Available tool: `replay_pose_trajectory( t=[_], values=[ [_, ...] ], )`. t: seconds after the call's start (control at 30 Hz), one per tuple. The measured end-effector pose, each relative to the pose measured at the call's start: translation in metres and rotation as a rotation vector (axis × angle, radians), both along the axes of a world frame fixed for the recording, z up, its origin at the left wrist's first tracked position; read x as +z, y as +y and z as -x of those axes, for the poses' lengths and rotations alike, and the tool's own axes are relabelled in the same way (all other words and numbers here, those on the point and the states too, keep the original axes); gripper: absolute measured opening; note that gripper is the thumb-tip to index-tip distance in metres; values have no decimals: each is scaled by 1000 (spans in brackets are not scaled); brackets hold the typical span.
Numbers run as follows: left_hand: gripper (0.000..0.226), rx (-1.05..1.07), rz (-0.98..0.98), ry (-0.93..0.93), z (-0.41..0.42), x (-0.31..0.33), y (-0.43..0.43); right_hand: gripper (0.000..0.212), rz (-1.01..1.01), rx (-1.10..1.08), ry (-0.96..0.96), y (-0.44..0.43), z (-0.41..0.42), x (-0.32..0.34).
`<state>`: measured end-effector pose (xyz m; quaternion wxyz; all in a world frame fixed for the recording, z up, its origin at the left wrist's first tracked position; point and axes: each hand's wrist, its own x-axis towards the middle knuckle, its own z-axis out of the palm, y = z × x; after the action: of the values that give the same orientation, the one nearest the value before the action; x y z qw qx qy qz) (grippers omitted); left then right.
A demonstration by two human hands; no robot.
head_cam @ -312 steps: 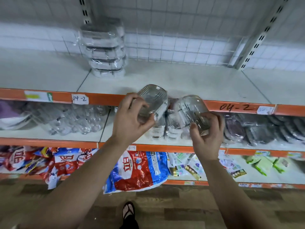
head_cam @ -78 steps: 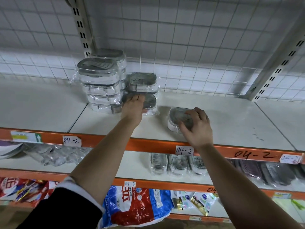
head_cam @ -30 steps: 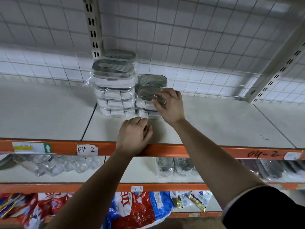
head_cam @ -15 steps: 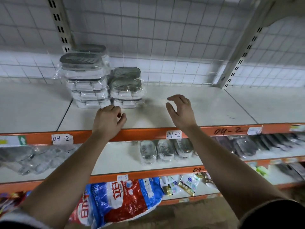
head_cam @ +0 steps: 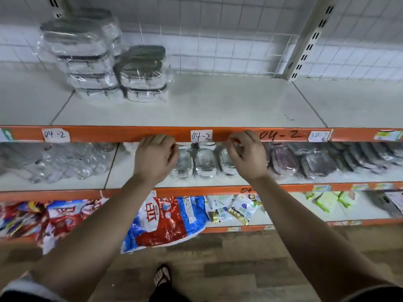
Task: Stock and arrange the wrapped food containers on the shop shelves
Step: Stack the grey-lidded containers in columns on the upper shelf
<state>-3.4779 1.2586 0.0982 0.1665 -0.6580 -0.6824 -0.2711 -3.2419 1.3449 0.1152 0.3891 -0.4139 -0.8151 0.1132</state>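
Observation:
Two stacks of wrapped food containers stand at the back left of the top shelf (head_cam: 196,110): a tall stack (head_cam: 87,62) and a shorter stack (head_cam: 144,75) right of it. On the middle shelf (head_cam: 139,179) three wrapped containers (head_cam: 206,162) stand on edge in a row. My left hand (head_cam: 154,158) is at the leftmost one, fingers curled by its top edge. My right hand (head_cam: 246,155) is at the rightmost one, fingers curled likewise. Whether either hand grips the wrap is hidden.
The orange shelf rail (head_cam: 122,134) with "04-2" labels runs just above both hands. Clear glassware (head_cam: 65,162) lies left on the middle shelf, dark wrapped packs (head_cam: 316,162) right. Red and blue bags (head_cam: 165,216) fill the lower shelf. My sandalled foot (head_cam: 162,277) is on the floor.
Both hands have come down from the top shelf's front edge to the row of containers on the middle shelf. The view has tilted downward.

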Motion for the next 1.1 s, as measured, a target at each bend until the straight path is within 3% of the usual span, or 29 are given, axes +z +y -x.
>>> replay_pose_trajectory(
  t=[0.3,0.53,0.83,1.1],
  values=[
    [37,37,414,-79,-47,-115,-17,21,302,78,-163,-16,-23,-126],
    [54,111,736,-106,-48,-187,6,29,424,104,-282,2,-12,-182],
    [67,132,672,-103,-15,-237,75,51,388,58,-348,53,16,-237],
    [46,211,404,-326,-19,-244,107,64,319,-16,-447,82,54,-256]
  ],
)
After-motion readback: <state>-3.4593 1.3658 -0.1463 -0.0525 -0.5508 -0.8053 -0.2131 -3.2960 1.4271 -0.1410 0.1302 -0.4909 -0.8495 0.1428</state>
